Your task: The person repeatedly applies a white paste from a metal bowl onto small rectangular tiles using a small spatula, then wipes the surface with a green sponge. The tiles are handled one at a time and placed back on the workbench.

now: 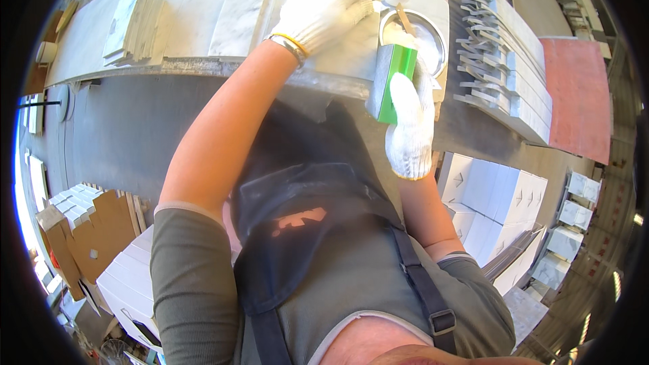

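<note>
My right hand, in a white knit glove, is wrapped round a green block with a grey pad on one side, resembling a hand sanding block. It holds the block at the worktable's near edge, beside a round tin. Pale paste and a wooden stick are in the tin. My left hand, also gloved, is over the pale worktable left of the tin. Its fingers reach rightward and are apart; glare washes out detail, and what lies under the palm is hidden. A marbled white tile lies left of that hand.
A stack of marbled tiles stands on the table's left. Right of the table is a long row of upright slabs, then a reddish board. White cartons are at my right; a cardboard box is at lower left.
</note>
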Motion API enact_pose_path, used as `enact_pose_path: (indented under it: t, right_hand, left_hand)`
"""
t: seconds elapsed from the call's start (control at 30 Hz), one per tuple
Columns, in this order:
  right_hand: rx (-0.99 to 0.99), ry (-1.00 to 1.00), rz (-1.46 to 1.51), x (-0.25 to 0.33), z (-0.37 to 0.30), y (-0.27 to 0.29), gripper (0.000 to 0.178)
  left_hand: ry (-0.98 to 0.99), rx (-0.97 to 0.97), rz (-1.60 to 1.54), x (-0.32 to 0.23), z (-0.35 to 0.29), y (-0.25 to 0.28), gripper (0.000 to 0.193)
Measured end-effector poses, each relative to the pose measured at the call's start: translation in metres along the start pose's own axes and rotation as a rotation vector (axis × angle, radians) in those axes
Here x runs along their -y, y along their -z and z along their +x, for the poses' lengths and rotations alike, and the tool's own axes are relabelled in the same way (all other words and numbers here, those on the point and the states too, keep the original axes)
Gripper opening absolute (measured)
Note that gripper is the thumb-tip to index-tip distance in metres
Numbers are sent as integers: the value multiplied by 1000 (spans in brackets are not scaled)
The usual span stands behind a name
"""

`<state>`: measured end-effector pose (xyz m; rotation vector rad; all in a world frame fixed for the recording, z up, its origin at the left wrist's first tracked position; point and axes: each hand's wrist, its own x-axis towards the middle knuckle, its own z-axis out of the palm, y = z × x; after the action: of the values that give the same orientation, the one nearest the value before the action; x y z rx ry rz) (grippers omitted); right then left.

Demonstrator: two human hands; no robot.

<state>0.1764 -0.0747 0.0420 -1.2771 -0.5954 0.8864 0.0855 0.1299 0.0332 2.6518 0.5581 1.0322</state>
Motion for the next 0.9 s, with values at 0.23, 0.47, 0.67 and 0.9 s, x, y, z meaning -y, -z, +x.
enact_pose_path:
  t: [0.23, 0.47, 0.67, 0.9]
  right_hand:
    - [-28, 40, 12, -21, 29, -7, 62]
    - [-36, 43, -18, -10, -3, -3, 62]
    - [-81, 52, -91, -18, 28, -6, 59]
    - [2, 241, -340, -10, 22, 0, 64]
  left_hand:
    - [15, -13, 9, -1, 2, 1, 23]
    - [30, -15, 7, -1, -2, -2, 22]
    - [35, 9, 20, -2, -1, 1, 23]
    - [9, -17, 8, 2, 0, -5, 24]
